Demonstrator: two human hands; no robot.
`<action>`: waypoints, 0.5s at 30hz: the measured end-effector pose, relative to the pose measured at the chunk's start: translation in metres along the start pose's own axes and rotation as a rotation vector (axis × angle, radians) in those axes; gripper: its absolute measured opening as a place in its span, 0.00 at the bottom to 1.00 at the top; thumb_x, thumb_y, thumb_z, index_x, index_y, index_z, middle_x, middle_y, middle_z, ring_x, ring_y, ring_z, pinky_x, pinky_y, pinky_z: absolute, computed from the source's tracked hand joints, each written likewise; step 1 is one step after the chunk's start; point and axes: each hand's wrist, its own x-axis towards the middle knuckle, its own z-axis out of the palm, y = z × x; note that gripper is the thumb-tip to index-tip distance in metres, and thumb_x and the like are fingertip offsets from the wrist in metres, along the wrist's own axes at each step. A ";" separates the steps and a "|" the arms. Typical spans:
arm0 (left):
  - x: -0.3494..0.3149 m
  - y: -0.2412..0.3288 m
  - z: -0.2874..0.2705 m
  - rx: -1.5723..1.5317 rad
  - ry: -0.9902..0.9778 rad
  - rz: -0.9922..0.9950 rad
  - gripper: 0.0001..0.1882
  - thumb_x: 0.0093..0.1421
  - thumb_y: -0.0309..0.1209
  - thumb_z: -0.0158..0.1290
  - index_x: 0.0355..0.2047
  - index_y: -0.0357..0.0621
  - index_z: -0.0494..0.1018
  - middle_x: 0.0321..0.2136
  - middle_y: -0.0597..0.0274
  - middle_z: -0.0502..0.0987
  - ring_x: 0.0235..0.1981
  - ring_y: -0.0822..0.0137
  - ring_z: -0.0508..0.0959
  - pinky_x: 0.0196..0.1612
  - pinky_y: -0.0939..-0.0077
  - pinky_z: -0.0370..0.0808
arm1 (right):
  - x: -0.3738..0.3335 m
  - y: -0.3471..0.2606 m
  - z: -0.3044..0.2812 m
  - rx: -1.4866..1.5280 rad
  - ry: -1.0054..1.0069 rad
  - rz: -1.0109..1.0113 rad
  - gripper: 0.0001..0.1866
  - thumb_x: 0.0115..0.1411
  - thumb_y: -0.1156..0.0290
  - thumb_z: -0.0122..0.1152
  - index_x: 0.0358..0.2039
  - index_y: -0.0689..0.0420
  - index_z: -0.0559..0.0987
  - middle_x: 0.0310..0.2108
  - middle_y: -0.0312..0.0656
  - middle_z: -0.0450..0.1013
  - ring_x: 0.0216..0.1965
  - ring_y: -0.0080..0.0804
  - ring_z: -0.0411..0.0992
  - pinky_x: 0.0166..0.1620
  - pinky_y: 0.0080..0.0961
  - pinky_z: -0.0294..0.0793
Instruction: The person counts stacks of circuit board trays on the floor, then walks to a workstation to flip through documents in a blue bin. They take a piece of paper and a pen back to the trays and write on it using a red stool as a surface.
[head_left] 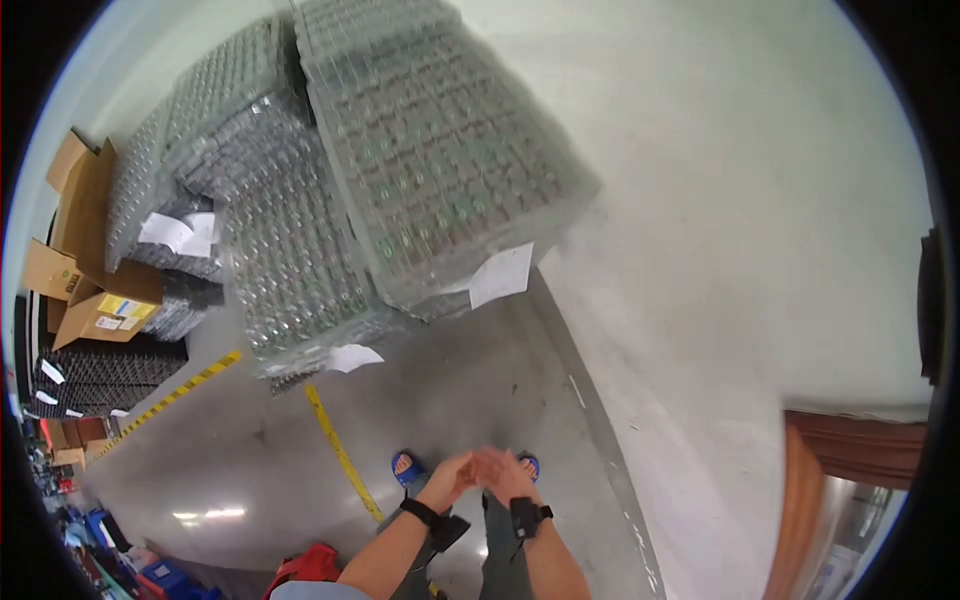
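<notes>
My left hand (pixel 452 481) and my right hand (pixel 508 478) meet in front of my body, above my feet. Their fingers overlap and blur together, so how they are bent cannot be made out. I see no object between them. Each wrist wears a black strap with a small dark device. Beyond the hands stand tall stacks of clear plastic trays with many small cells, wrapped in film. The nearest is the large right stack (pixel 440 150), with a white paper sheet (pixel 502 275) on its front. A lower stack (pixel 290 240) adjoins it, also bearing a paper (pixel 355 357).
Open cardboard boxes (pixel 85 215) sit at the left, by stacked black trays (pixel 110 375). Yellow-black tape (pixel 342 450) marks the grey floor. A white wall (pixel 720 250) runs along the right, with a brown-framed opening (pixel 795 500). Something red (pixel 308 568) lies low, left of my legs.
</notes>
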 end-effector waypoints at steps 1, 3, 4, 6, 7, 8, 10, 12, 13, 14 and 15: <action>0.018 0.001 -0.007 -0.187 -0.156 0.056 0.15 0.61 0.42 0.46 0.32 0.42 0.70 0.27 0.65 0.72 0.33 0.69 0.71 0.38 0.75 0.68 | 0.013 -0.010 0.002 0.128 -0.050 -0.081 0.32 0.62 0.45 0.39 0.55 0.59 0.63 0.52 0.44 0.65 0.53 0.38 0.64 0.54 0.34 0.63; 0.052 0.006 -0.011 -0.408 -0.380 0.042 0.15 0.61 0.42 0.46 0.32 0.42 0.71 0.28 0.64 0.73 0.31 0.68 0.70 0.38 0.74 0.67 | 0.034 -0.015 0.000 0.270 -0.089 -0.142 0.33 0.62 0.44 0.38 0.55 0.59 0.63 0.54 0.45 0.64 0.55 0.39 0.62 0.55 0.35 0.62; 0.061 0.004 -0.011 -0.625 -0.625 0.038 0.15 0.61 0.42 0.45 0.32 0.42 0.72 0.30 0.63 0.74 0.30 0.68 0.70 0.38 0.73 0.66 | 0.041 -0.013 0.001 0.295 -0.096 -0.122 0.32 0.62 0.44 0.39 0.54 0.58 0.63 0.53 0.45 0.65 0.54 0.39 0.63 0.55 0.34 0.62; 0.065 -0.009 -0.008 -0.695 -0.534 0.005 0.16 0.61 0.42 0.45 0.33 0.42 0.71 0.32 0.62 0.74 0.33 0.66 0.70 0.40 0.72 0.66 | 0.057 -0.003 -0.003 0.337 -0.118 -0.090 0.29 0.61 0.46 0.42 0.52 0.56 0.65 0.50 0.46 0.67 0.51 0.38 0.64 0.55 0.33 0.62; 0.066 -0.014 -0.001 -0.759 -0.473 -0.023 0.16 0.61 0.43 0.45 0.35 0.41 0.71 0.34 0.60 0.74 0.35 0.65 0.70 0.42 0.70 0.66 | 0.070 0.011 -0.018 0.336 -0.122 -0.082 0.29 0.61 0.46 0.42 0.52 0.56 0.65 0.50 0.46 0.67 0.51 0.38 0.64 0.55 0.33 0.62; 0.075 -0.018 0.008 -0.824 -0.426 -0.056 0.17 0.61 0.43 0.45 0.36 0.41 0.71 0.37 0.58 0.73 0.38 0.64 0.70 0.44 0.68 0.66 | 0.088 0.030 -0.044 0.457 -0.118 -0.146 0.30 0.61 0.45 0.41 0.52 0.57 0.66 0.50 0.45 0.66 0.52 0.38 0.63 0.55 0.34 0.61; 0.093 -0.020 0.017 -0.808 -0.336 -0.003 0.18 0.61 0.43 0.44 0.37 0.39 0.70 0.40 0.56 0.72 0.42 0.62 0.69 0.48 0.68 0.65 | 0.125 0.064 -0.080 0.704 -0.131 -0.245 0.31 0.61 0.45 0.40 0.52 0.59 0.67 0.52 0.44 0.65 0.54 0.39 0.61 0.56 0.36 0.58; 0.113 -0.012 0.024 -0.807 -0.262 0.059 0.19 0.62 0.43 0.43 0.39 0.37 0.69 0.44 0.53 0.70 0.46 0.59 0.68 0.52 0.67 0.63 | 0.145 0.041 -0.076 0.686 -0.354 -0.346 0.31 0.61 0.45 0.40 0.53 0.58 0.65 0.53 0.44 0.64 0.54 0.38 0.61 0.56 0.35 0.59; 0.125 -0.003 0.029 -0.830 -0.365 0.020 0.20 0.62 0.43 0.44 0.38 0.35 0.68 0.44 0.52 0.69 0.48 0.59 0.67 0.53 0.67 0.63 | 0.153 0.018 -0.070 0.675 -0.564 -0.458 0.31 0.61 0.44 0.40 0.54 0.57 0.64 0.53 0.44 0.63 0.54 0.37 0.61 0.57 0.33 0.59; 0.135 0.008 0.020 -0.840 -0.442 0.009 0.20 0.61 0.42 0.44 0.38 0.33 0.68 0.45 0.51 0.68 0.51 0.58 0.65 0.54 0.66 0.62 | 0.173 0.015 -0.059 0.692 -0.790 -0.537 0.31 0.61 0.43 0.40 0.55 0.56 0.63 0.54 0.45 0.62 0.55 0.36 0.61 0.57 0.32 0.59; 0.147 0.013 0.008 -0.842 -0.438 0.060 0.20 0.61 0.42 0.44 0.38 0.33 0.68 0.45 0.51 0.68 0.51 0.58 0.65 0.54 0.66 0.62 | 0.193 0.021 -0.056 0.696 -0.821 -0.496 0.31 0.61 0.43 0.40 0.55 0.56 0.63 0.54 0.45 0.62 0.55 0.36 0.61 0.57 0.32 0.59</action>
